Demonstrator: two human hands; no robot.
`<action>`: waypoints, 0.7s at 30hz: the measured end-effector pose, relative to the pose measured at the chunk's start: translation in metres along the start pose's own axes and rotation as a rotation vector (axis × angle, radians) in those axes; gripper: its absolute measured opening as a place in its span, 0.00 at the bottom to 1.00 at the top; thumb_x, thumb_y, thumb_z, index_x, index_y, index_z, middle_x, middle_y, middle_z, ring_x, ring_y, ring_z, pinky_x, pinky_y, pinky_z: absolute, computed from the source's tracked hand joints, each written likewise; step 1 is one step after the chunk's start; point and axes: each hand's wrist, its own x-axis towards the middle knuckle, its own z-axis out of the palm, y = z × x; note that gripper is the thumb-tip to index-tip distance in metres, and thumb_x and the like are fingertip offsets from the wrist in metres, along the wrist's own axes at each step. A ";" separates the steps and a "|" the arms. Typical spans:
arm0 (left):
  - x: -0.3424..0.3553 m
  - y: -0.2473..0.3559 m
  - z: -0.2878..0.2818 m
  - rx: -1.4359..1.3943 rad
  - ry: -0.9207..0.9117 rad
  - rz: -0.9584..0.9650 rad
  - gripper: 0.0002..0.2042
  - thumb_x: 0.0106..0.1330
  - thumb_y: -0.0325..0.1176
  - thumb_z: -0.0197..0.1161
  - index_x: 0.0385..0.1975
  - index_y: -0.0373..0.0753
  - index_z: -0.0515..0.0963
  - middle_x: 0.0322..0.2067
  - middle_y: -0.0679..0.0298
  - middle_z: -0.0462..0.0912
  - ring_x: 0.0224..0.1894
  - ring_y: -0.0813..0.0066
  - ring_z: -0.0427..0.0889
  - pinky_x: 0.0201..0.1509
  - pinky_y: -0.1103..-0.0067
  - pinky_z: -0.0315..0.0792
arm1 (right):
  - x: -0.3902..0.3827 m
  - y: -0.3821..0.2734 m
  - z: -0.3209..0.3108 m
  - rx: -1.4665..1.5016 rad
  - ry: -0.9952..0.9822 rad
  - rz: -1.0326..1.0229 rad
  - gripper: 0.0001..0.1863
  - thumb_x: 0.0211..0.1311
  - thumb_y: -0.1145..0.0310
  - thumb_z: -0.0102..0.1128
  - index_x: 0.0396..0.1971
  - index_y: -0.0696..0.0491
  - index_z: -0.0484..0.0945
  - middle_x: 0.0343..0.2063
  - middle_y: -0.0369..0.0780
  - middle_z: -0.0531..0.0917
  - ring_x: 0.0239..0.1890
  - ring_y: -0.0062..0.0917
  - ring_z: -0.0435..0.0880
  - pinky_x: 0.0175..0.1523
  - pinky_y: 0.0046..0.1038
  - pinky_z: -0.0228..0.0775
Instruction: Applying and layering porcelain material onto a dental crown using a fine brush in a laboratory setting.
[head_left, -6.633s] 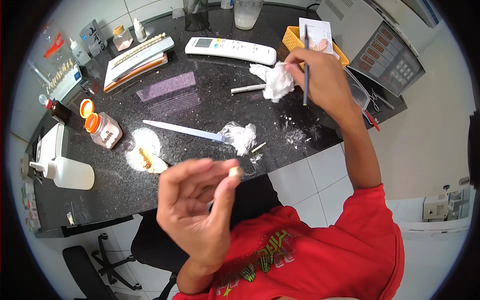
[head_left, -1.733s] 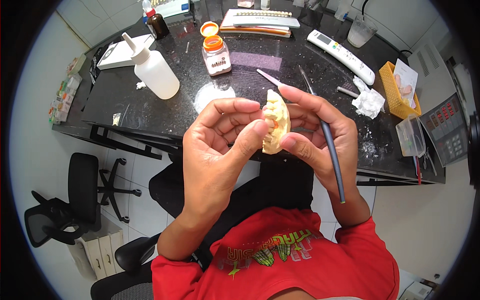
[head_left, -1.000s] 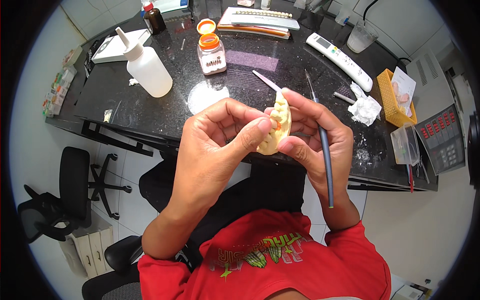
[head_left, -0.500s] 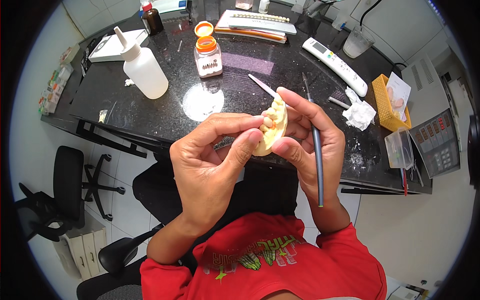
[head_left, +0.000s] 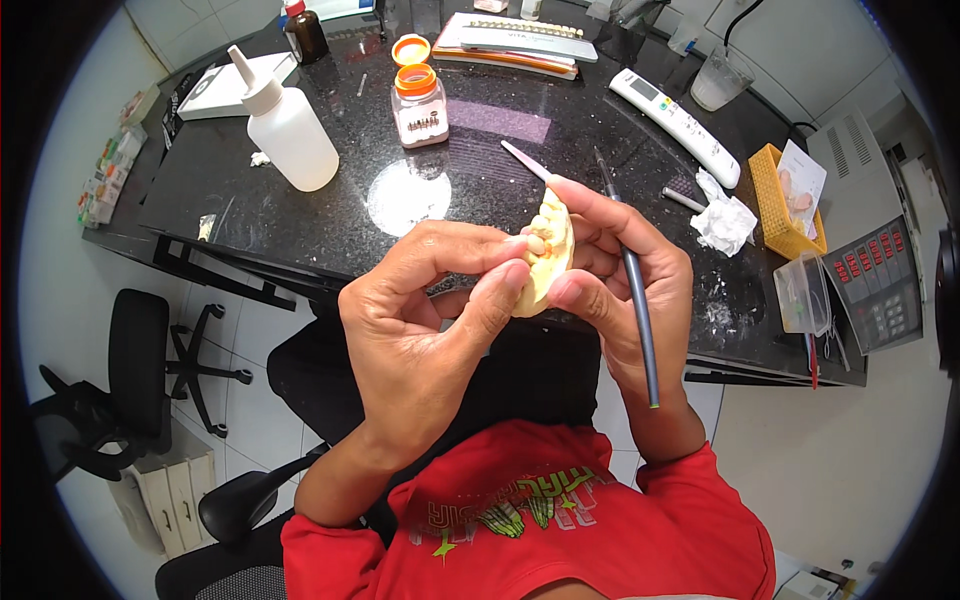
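The left hand [head_left: 415, 325] has thumb and forefinger pinched on a cream tooth [head_left: 536, 244] at the left side of the dental cast [head_left: 545, 274]; whether that tooth is separate from the cast, I cannot tell. The cast is held up over the near edge of the table [head_left: 300, 225], directly right of the left fingertips, its long axis running near to far and leaning right at its far end. The right hand [head_left: 662, 275] grasps its right side, nearer its base, and carries a slim dark tool [head_left: 641, 310] too.

Counted left to right: two hands, one cast, one dark tool. Around them: one white squeeze bottle [head_left: 295, 145], one orange-rimmed jar [head_left: 421, 115], one pale spatula [head_left: 525, 158], one remote control [head_left: 675, 125], one yellow basket [head_left: 765, 195].
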 end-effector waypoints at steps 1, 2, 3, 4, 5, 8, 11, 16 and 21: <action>0.000 0.001 0.000 -0.006 0.001 0.003 0.06 0.60 0.20 0.64 0.36 0.29 0.80 0.39 0.56 0.79 0.40 0.76 0.80 0.42 0.85 0.78 | 0.000 -0.001 0.000 0.017 -0.002 0.016 0.31 0.50 0.75 0.70 0.55 0.63 0.70 0.41 0.43 0.81 0.39 0.20 0.82 0.46 0.22 0.79; 0.000 0.001 0.000 -0.012 0.003 0.005 0.06 0.60 0.20 0.64 0.36 0.29 0.80 0.39 0.56 0.79 0.40 0.76 0.80 0.41 0.85 0.78 | 0.000 -0.001 0.000 0.033 -0.004 0.031 0.31 0.51 0.74 0.70 0.56 0.62 0.70 0.41 0.43 0.81 0.39 0.20 0.82 0.46 0.22 0.79; -0.001 0.001 0.000 -0.011 0.004 0.005 0.06 0.60 0.20 0.64 0.36 0.29 0.80 0.39 0.56 0.79 0.40 0.76 0.80 0.41 0.85 0.78 | 0.000 -0.001 0.000 0.033 -0.005 0.032 0.31 0.51 0.74 0.70 0.56 0.62 0.70 0.41 0.43 0.81 0.39 0.20 0.82 0.46 0.22 0.79; -0.002 0.001 0.000 -0.011 0.006 0.012 0.06 0.60 0.19 0.64 0.37 0.29 0.80 0.39 0.56 0.79 0.40 0.76 0.80 0.41 0.85 0.78 | 0.001 -0.001 0.000 0.041 -0.012 0.038 0.31 0.51 0.74 0.70 0.56 0.62 0.70 0.41 0.43 0.81 0.39 0.20 0.82 0.46 0.22 0.79; -0.002 0.000 -0.001 -0.011 0.009 0.018 0.07 0.60 0.19 0.64 0.37 0.29 0.80 0.39 0.55 0.79 0.40 0.76 0.81 0.42 0.85 0.78 | 0.001 0.000 0.000 0.048 -0.020 0.044 0.31 0.51 0.73 0.70 0.56 0.62 0.70 0.41 0.43 0.81 0.39 0.20 0.82 0.46 0.22 0.79; -0.004 0.000 -0.001 0.002 0.015 0.043 0.07 0.59 0.19 0.64 0.37 0.29 0.80 0.39 0.55 0.80 0.41 0.76 0.81 0.42 0.84 0.78 | 0.001 0.000 0.000 0.058 -0.037 0.042 0.30 0.52 0.73 0.70 0.56 0.61 0.70 0.41 0.43 0.81 0.40 0.20 0.82 0.46 0.22 0.79; -0.004 -0.001 0.000 -0.024 0.029 0.059 0.07 0.59 0.19 0.64 0.38 0.29 0.80 0.39 0.54 0.80 0.41 0.75 0.81 0.43 0.83 0.78 | 0.001 -0.003 0.001 0.031 -0.016 0.076 0.36 0.49 0.64 0.73 0.57 0.64 0.68 0.42 0.48 0.81 0.45 0.28 0.83 0.52 0.26 0.76; -0.007 0.007 0.001 -0.048 0.060 -0.014 0.08 0.59 0.18 0.64 0.38 0.27 0.78 0.38 0.54 0.81 0.41 0.74 0.81 0.43 0.83 0.79 | 0.001 -0.003 0.001 0.019 -0.029 0.061 0.36 0.49 0.65 0.73 0.57 0.63 0.68 0.42 0.49 0.81 0.45 0.28 0.83 0.51 0.26 0.76; -0.008 0.007 0.001 -0.037 0.078 -0.006 0.08 0.58 0.18 0.65 0.37 0.26 0.76 0.37 0.54 0.81 0.40 0.74 0.82 0.44 0.82 0.80 | 0.000 -0.004 0.002 0.006 -0.044 0.028 0.36 0.50 0.65 0.73 0.57 0.63 0.68 0.42 0.50 0.81 0.44 0.27 0.83 0.51 0.26 0.77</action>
